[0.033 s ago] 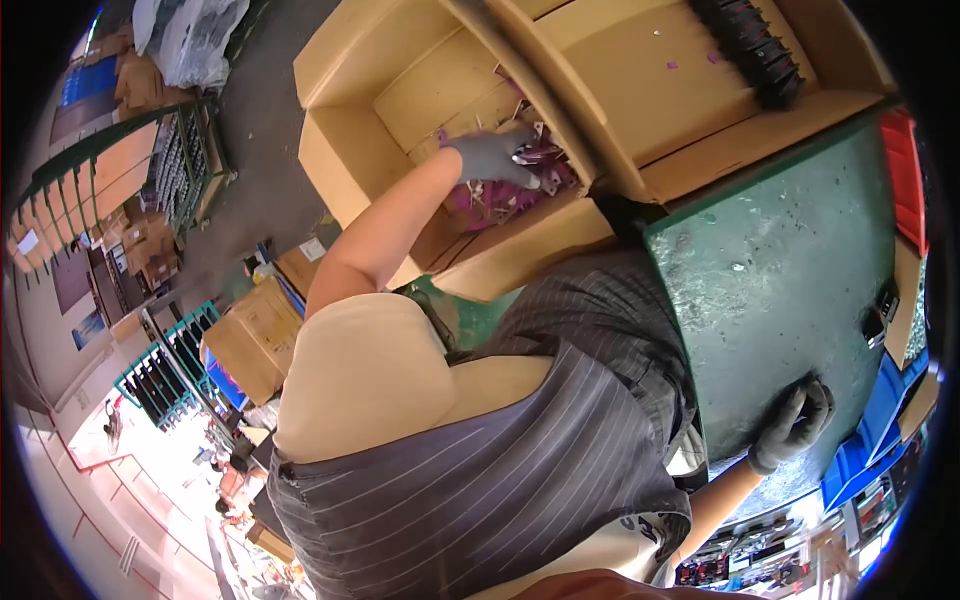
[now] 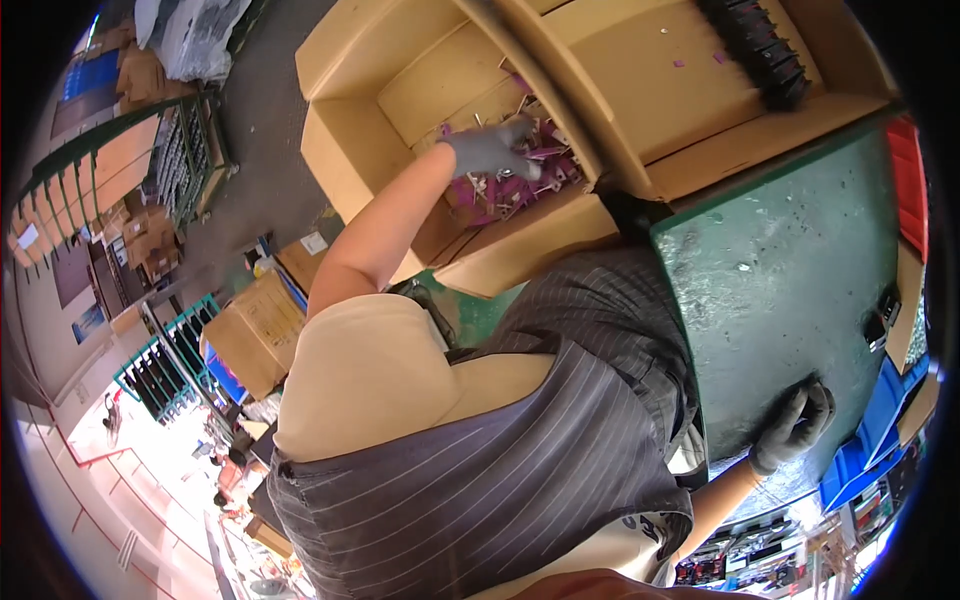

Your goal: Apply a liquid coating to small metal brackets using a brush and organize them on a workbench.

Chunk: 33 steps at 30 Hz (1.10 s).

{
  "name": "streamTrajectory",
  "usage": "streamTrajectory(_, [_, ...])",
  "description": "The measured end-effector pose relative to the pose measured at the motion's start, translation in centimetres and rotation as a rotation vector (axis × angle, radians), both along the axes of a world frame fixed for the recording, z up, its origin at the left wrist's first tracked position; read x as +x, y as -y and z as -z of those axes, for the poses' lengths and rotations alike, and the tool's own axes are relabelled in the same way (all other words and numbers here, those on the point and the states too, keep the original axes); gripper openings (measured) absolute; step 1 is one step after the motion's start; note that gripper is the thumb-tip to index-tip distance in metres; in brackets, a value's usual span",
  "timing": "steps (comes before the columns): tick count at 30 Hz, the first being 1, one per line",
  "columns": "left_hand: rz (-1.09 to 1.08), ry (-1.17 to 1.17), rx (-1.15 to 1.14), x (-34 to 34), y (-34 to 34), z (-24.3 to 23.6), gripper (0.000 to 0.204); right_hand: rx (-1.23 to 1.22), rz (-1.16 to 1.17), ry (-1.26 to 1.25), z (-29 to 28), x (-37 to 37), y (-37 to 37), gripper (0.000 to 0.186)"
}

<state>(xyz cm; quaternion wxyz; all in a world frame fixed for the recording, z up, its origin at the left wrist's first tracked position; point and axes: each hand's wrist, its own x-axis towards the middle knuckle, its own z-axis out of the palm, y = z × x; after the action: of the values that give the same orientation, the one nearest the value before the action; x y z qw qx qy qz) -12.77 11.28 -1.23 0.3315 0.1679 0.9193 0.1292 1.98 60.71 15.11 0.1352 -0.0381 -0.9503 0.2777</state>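
Observation:
My left hand (image 2: 490, 152), in a grey glove, reaches into a cardboard box (image 2: 345, 130) at the upper middle. Its thumb and fingers are spread apart over a heap of small purple parts (image 2: 490, 200) with metallic bits among them. The fingertips touch the heap, and I see nothing clearly held. To the lower right, my right hand (image 2: 793, 430), also gloved in grey, rests on a green tabletop (image 2: 760, 300). Its fingers are loosely bent and apart, with nothing visible in them.
Against the first box stands a second cardboard box (image 2: 610, 80), with a row of black ribbed parts (image 2: 755, 50) inside. Red (image 2: 907, 180) and blue bins (image 2: 860, 460) line the table's right side. A small black object (image 2: 882, 318) lies near that edge. More cartons (image 2: 255, 335) stand to the left.
My left hand has shifted slightly left and up over the purple parts. The right hand stays in place on the table.

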Motion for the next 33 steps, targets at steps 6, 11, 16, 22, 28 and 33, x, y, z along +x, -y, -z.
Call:
streamTrajectory(6, [-0.973, -0.137, 0.0, 0.9, 9.4, -0.6, 0.064, 0.046, -0.016, 0.004, 0.1, 0.3, -0.9, 0.018])
streamTrajectory(11, [-0.761, 0.49, -0.303, 4.6, 6.8, 2.3, 0.09, 0.04, -0.046, -0.022, 0.7, 0.1, -1.0, 0.017])
streamTrajectory(16, [-1.254, 0.121, -0.311, 6.8, 1.7, 12.1, 0.091, -0.015, -0.015, -0.01, 1.2, -0.1, -0.8, 0.019])
streamTrajectory(22, [-1.129, 0.164, 0.288, 3.4, -1.7, 8.4, 0.111, -0.01, 0.051, 0.009, 0.1, 0.2, -0.4, 0.018])
streamTrajectory(28, [-1.289, 0.01, 0.005, 3.7, -3.1, 5.5, 0.116, -0.065, -0.009, -0.002, 0.7, -0.1, -0.2, 0.018])
streamTrajectory(33, [-1.159, 0.19, -0.048, 3.2, -2.7, 7.3, 0.113, 0.026, -0.013, 0.013, 0.2, 0.1, 0.0, 0.019])
